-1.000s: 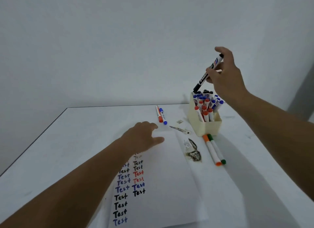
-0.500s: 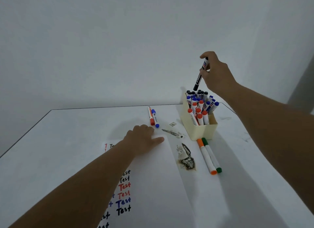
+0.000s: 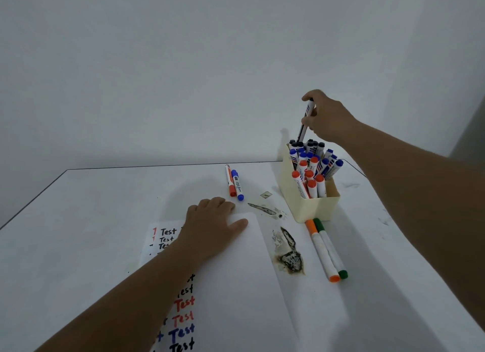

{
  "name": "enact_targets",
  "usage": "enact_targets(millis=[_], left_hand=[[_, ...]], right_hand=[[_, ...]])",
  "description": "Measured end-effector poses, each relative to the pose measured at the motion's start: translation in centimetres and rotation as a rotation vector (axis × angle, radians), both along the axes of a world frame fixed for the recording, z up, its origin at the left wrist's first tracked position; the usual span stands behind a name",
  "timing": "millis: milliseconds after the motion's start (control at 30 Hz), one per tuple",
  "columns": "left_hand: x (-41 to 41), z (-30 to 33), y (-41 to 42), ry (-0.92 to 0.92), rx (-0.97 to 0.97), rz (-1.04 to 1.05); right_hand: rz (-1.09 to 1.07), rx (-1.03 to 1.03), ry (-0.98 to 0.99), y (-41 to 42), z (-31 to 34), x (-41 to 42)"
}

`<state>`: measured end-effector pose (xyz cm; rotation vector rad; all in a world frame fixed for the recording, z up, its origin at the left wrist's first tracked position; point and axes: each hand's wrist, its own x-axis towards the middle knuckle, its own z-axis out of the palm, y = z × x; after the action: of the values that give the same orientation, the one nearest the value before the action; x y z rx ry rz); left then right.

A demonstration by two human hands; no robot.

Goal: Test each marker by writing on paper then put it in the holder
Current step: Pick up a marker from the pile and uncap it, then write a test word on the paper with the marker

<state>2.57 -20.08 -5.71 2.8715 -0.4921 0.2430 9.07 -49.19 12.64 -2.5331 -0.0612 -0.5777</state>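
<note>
While our right hand [image 3: 326, 116] pinches a black marker [image 3: 306, 120] above the holder [image 3: 309, 207] near the tabletop's far right corner, our relaxed left hand [image 3: 212, 227] steadies the paper [image 3: 241, 286]; next we lower it into the black row.

Both forearms bare — apparently no sleeves, watch or rings.

Cream holder [image 3: 309, 207], white paper [image 3: 236, 273] with red, blue, black lettering

The left forearm [image 3: 147, 286] covers much of the writing on the paper [image 3: 236, 286]. The paper's near end runs off the bottom edge. The markers' [image 3: 309, 173] lower halves sit hidden inside the holder [image 3: 312, 207].
</note>
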Motion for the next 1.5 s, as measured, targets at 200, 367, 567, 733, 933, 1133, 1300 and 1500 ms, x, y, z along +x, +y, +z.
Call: enact_targets(millis=[200, 367, 567, 733, 933, 1133, 1300, 1500], left_hand=[[-0.3, -0.3, 0.0, -0.056, -0.027, 0.094], [-0.5, 0.1, 0.0, -0.07, -0.09, 0.211], [-0.9, 0.6, 0.0, -0.058, -0.09, 0.217], [-0.7, 1.2, 0.3, 0.003, -0.256, 0.29], [-0.5, 1.3, 0.9, 0.064, -0.449, 0.312], [-0.2, 1.0, 1.7, 0.063, -0.604, 0.297], [0.4, 0.9, 2.2, 0.077, -0.662, 0.292], [0.9, 1.2, 2.4, 0.108, -0.736, 0.29]], right_hand=[[-0.035, -0.095, 0.141, 0.2, -2.2, 0.6], [-0.015, -0.139, 0.167, -0.2, -1.9, 0.4], [-0.069, -0.242, 0.218, 0.1, -1.6, -0.2], [-0.092, -0.305, 0.074, 3.3, -1.0, -1.3], [0.086, -0.615, 0.033, 10.8, -2.4, -1.7], [0.22, -0.682, 0.358, 15.0, -9.0, -1.1], [0.059, -0.526, 0.37, 15.3, -13.4, -0.7], [-0.024, -0.32, 0.354, 14.7, -14.1, -1.9]])
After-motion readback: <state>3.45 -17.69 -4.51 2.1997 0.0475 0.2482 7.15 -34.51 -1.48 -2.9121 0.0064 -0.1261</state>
